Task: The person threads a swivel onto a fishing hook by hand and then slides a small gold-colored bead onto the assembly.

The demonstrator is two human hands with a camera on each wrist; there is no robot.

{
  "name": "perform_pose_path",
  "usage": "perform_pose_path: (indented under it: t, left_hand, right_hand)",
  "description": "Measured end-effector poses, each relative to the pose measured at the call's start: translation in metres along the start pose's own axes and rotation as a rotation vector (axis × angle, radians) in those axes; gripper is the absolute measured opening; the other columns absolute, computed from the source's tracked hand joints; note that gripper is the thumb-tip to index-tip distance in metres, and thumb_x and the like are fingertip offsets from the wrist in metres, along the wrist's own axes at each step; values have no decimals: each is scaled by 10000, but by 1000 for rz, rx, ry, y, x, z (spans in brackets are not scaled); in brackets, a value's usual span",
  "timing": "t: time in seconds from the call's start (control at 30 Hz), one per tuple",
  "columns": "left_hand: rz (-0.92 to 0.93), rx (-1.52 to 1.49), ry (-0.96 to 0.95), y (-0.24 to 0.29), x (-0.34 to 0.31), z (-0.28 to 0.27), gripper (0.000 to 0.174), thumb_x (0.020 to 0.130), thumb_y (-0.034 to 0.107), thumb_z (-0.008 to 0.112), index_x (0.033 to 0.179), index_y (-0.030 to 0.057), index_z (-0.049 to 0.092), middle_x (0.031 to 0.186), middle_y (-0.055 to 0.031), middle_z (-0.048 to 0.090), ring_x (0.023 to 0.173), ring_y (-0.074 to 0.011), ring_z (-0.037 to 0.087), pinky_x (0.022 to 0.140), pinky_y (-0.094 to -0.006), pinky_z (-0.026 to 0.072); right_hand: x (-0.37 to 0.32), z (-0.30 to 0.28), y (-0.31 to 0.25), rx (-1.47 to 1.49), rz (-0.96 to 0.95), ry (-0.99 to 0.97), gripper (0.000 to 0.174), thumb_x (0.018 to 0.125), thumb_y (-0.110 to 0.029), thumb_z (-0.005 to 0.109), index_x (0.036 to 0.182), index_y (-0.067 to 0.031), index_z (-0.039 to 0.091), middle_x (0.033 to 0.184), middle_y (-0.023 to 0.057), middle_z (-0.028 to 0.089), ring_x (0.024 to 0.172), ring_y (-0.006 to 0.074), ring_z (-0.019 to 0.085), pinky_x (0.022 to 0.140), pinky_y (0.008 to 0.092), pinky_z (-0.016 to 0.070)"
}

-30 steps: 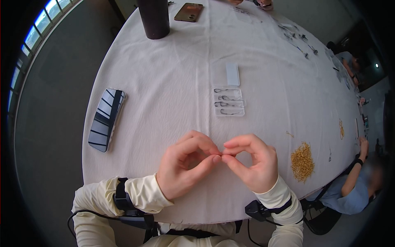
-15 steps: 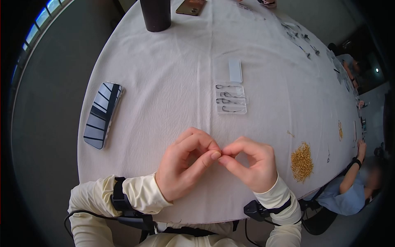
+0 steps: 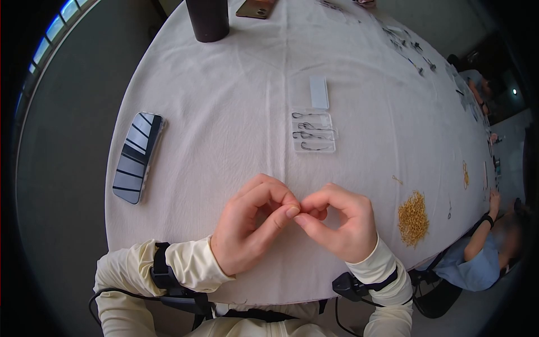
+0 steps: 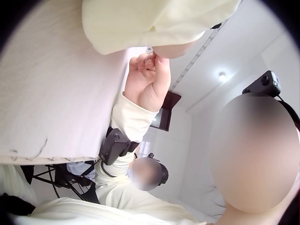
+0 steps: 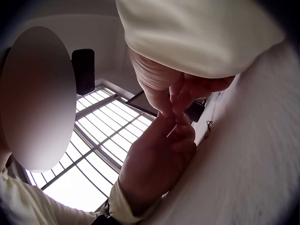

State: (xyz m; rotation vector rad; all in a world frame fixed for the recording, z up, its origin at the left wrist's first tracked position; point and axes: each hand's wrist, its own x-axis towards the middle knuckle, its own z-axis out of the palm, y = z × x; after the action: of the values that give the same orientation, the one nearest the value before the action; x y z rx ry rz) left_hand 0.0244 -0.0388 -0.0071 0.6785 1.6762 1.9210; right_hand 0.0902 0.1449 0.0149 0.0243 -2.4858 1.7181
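Above the front of the table, my left hand (image 3: 247, 227) and my right hand (image 3: 342, 224) meet at their fingertips. Each has thumb and forefinger brought together in a pinch, and the tiny thing at the meeting point is hidden by the fingers; I cannot tell its kind. In the right wrist view the fingertips of both hands overlap. Beyond them lies an open clear plastic box (image 3: 295, 147) with dark, thin, looped hooks (image 3: 314, 135) in its compartments. To the right of my right hand is a heap of small gold-coloured metal pieces (image 3: 413, 219).
One loose gold piece (image 3: 397, 180) lies near the heap, and a gold bundle (image 3: 465, 175) farther right. A phone (image 3: 137, 158) is at the left, a dark cup (image 3: 209, 21) and a second phone (image 3: 255, 8) at the back. Another person's arm (image 3: 482, 231) reaches the table's right edge.
My right hand's fingertips have drawn in against the left's, its raised forefinger coming down to the thumb. The left hand keeps its pinch. The head view has shifted slightly.
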Motion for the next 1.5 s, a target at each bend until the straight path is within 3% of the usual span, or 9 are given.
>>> perform_pose_path:
  t: [0.1,0.27,0.37,0.43,0.67,0.9,0.97,1.17,1.5]
  left_hand:
    - [-63,28,-29,3,0,-2,44,980,50,583,974,7,580,1034,-60,529,942,-138,545,877,-290,460]
    - [-93,-112,-5,-1,0,-2,77,1010,105,548,1016,30,528,1002,-39,530,816,-95,518,731,-241,449]
    - [-154,-148,57,5,-1,-3,89,1025,127,514,1042,42,498,989,-36,529,765,-79,499,675,-225,427]
    - [-144,-152,74,4,-1,-3,93,1029,133,501,1048,42,494,991,-39,529,765,-82,500,682,-227,430]
    - [-137,-209,110,4,-2,-1,91,1028,123,464,1064,43,488,999,-43,531,773,-88,501,700,-239,437]
    - [-145,-161,89,5,-1,-4,91,989,74,506,1070,30,505,1007,-32,528,819,-85,493,724,-236,429]
    - [-26,-70,42,0,0,-4,117,934,0,578,1047,9,551,981,-10,547,807,-62,495,728,-217,434]
    - [-49,-84,42,2,-1,-3,115,904,-6,648,1004,5,593,956,-24,603,807,-55,538,740,-223,461]
    - [-52,-47,43,-3,-2,-1,62,940,34,641,982,-3,614,931,-24,609,782,-41,554,684,-204,463]
  right_hand:
    - [0,0,2,-8,-4,6,90,792,-22,758,845,-35,687,731,27,663,632,115,567,605,262,475]
    - [2,-6,1,-79,-33,39,111,773,0,746,853,-52,690,723,27,647,634,154,566,613,292,468]
    - [4,-10,0,-295,-178,-26,170,731,15,744,866,-77,694,756,11,607,680,182,554,662,317,457]
    - [4,-8,3,-444,-331,-97,197,702,-25,762,870,-101,695,817,-1,564,756,186,536,714,331,421]
    - [8,7,12,-562,-453,-172,172,702,-102,778,847,-110,687,868,-8,547,804,185,514,723,331,373]
    - [6,1,4,-202,-230,-20,126,762,-6,765,844,-65,690,843,21,561,786,183,535,686,304,430]
    - [4,0,5,-10,-89,35,97,799,9,751,862,-44,698,837,35,572,761,156,553,672,278,458]
    - [3,-1,5,4,-77,68,94,801,10,759,864,-35,706,834,35,581,739,130,565,668,264,465]
    - [4,-1,4,-69,-109,88,80,809,-28,762,857,-53,703,836,27,591,725,125,557,640,268,441]
